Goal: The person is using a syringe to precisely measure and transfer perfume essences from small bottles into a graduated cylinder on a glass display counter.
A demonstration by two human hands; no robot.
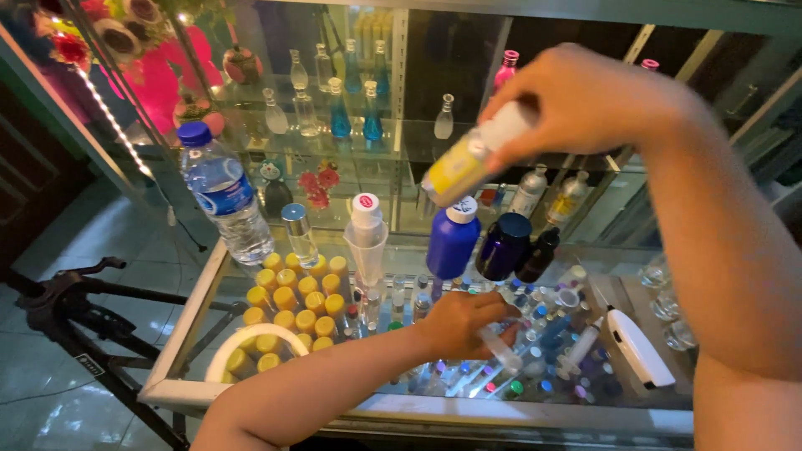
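Observation:
My right hand is raised above the glass counter and grips a small yellow bottle with a white cap, tipped mouth-down to the left. Just below its mouth stands a blue bottle with a white cap. My left hand rests low over the counter and holds a thin clear vial between the fingers, near rows of small vials with coloured caps.
A clear water bottle with a blue cap stands at the counter's left. Several yellow-capped bottles, a white ring, a funnel in a white bottle, dark bottles, a white device. Behind, glass shelves with perfume bottles. A tripod stands on the floor, left.

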